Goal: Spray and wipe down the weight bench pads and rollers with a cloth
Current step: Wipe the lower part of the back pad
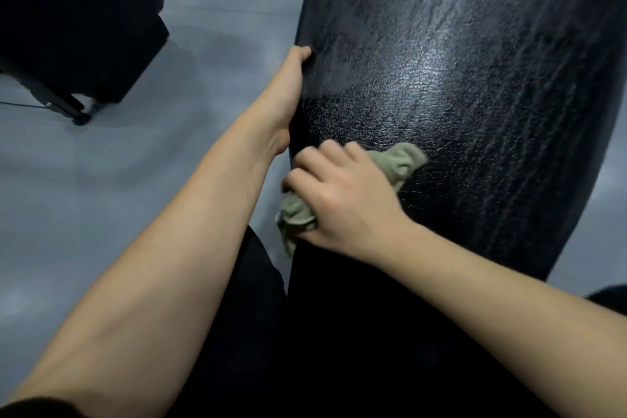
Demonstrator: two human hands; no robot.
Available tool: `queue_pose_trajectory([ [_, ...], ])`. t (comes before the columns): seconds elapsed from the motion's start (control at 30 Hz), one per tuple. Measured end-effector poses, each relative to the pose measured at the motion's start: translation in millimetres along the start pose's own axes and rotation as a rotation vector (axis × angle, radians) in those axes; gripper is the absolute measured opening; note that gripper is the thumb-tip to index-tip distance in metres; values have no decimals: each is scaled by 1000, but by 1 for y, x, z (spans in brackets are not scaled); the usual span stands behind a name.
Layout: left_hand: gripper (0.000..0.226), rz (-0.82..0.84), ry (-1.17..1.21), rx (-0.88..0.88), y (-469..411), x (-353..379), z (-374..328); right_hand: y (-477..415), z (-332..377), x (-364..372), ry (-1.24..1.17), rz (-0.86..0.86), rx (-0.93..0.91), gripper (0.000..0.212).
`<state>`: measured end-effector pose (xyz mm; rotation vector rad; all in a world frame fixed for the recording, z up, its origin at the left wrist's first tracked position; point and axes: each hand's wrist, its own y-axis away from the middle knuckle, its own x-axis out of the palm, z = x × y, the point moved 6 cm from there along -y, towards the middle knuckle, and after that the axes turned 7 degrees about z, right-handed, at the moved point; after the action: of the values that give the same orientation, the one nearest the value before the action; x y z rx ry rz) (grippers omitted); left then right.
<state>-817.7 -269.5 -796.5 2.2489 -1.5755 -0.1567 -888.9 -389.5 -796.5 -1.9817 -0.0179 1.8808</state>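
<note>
A long black leather-textured bench pad (458, 78) fills the right half of the view, with wet streaks shining on its surface. My right hand (342, 193) grips a crumpled pale green cloth (400, 159) and presses it on the pad near its left edge. My left hand (288, 88) holds the pad's left edge, thumb on top and fingers hidden behind the rim. No spray bottle is in view.
Grey glossy floor (152, 180) lies to the left of the bench. Another black padded piece of gym equipment (74, 17) on a dark frame with a small foot stands at the upper left. My dark trousers (258, 332) are at the bottom centre.
</note>
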Motion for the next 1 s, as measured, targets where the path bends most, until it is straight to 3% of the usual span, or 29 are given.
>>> queue_pose_trajectory([
  [0.1, 46, -24, -80, 0, 1, -5, 1, -7, 16, 8, 49, 34, -86, 36],
  [0.27, 50, -49, -145, 14, -5, -8, 6, 44, -14, -6, -58, 31, -52, 39],
  [0.43, 74, -159, -24, 47, -15, -9, 16, 96, -65, -26, -53, 3, 146, 38],
  [0.53, 82, -210, -20, 45, -22, -14, 22, 93, -60, -19, -41, -41, 201, 40],
  [0.67, 84, -181, -26, 32, -18, -12, 20, 57, -39, -12, -38, -51, 207, 39],
  [0.87, 88, -188, -28, -11, -13, -15, 18, -5, 8, 9, -6, -58, 73, 30],
  [1.0, 69, -174, -44, -8, 4, -5, 10, 14, -4, 1, -60, -43, 38, 31],
])
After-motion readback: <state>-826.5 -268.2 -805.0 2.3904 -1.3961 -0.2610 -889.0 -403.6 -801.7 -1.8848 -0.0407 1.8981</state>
